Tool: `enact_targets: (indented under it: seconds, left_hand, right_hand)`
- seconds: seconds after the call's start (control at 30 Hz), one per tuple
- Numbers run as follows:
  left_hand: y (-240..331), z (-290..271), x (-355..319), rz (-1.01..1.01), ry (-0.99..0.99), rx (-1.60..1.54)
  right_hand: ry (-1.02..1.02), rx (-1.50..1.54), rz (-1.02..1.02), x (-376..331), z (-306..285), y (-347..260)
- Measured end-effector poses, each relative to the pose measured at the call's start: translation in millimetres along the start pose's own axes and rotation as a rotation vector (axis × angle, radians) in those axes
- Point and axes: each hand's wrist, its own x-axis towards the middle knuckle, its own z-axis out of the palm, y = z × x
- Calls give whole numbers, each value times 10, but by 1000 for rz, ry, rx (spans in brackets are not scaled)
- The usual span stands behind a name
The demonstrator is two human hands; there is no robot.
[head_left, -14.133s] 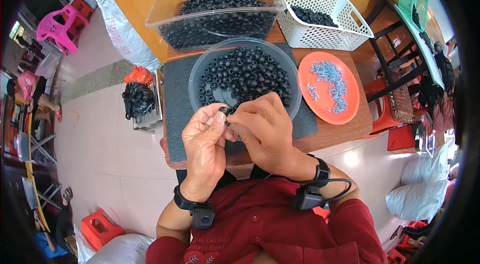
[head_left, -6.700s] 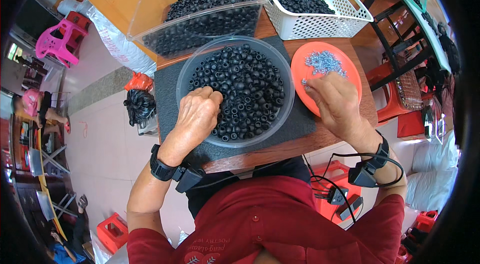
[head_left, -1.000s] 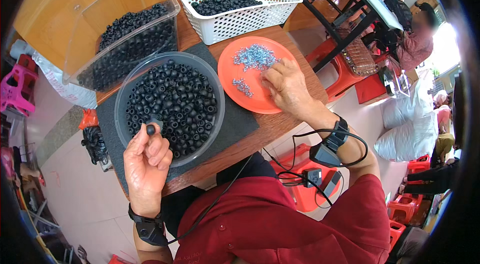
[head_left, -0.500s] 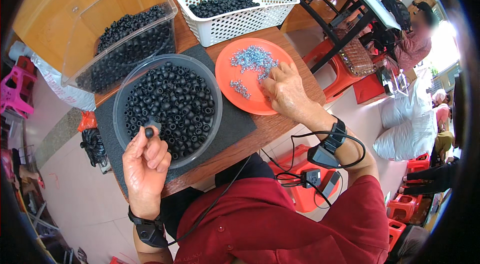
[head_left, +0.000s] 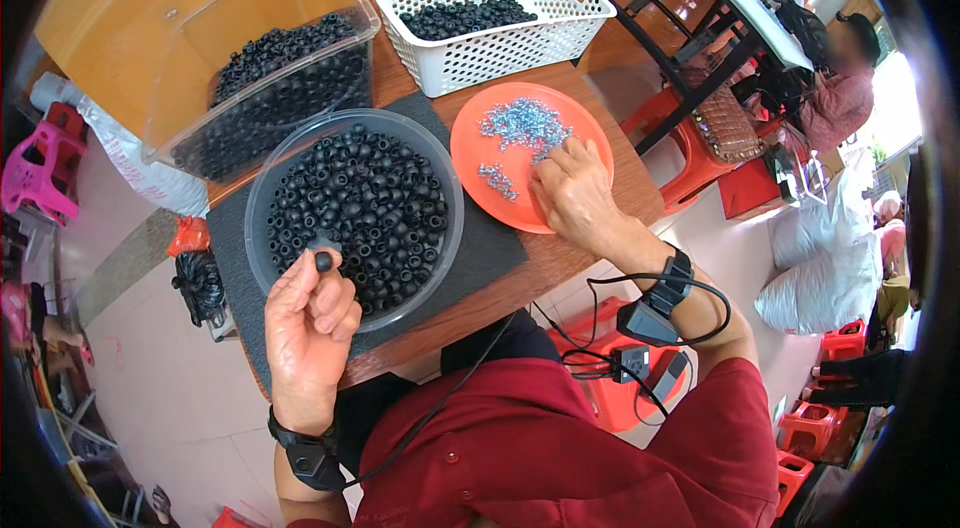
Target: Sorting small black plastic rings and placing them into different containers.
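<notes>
Between the thumb and fingers of my left hand (head_left: 308,328) is a small round black plastic piece (head_left: 323,261). That hand hovers over the near edge of a clear round tub (head_left: 455,228) filled with black hollow pieces (head_left: 365,198). My right hand (head_left: 580,193) reaches over an orange plate (head_left: 500,211), fingers bent down at its right side. Small shiny bluish metal parts (head_left: 525,121) lie heaped on the plate, with a smaller cluster nearer the tub. The right fingertips are closed by the heap; whatever they pinch is hidden.
A clear box (head_left: 200,133) and a white perforated basket (head_left: 440,63), both with black pieces, stand at the back. A dark mat (head_left: 490,248) lies under the tub on the wooden table (head_left: 625,173). Cables run from my wrist straps to devices on a red stool (head_left: 610,398).
The whole scene has shifted slightly right in view. My left hand still holds the black piece; my right hand stays at the plate, its fingers slightly shifted.
</notes>
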Motion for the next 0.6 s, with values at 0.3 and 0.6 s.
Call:
enact_targets:
  seconds: [0.3,0.6]
  left_hand:
    - [-33,140,-54,26,11,103]
    - [-89,155,-99,47,6,152]
  right_hand:
    - [5,530,181,262,-311,-389]
    - [21,1150,198,627,-454,-1207]
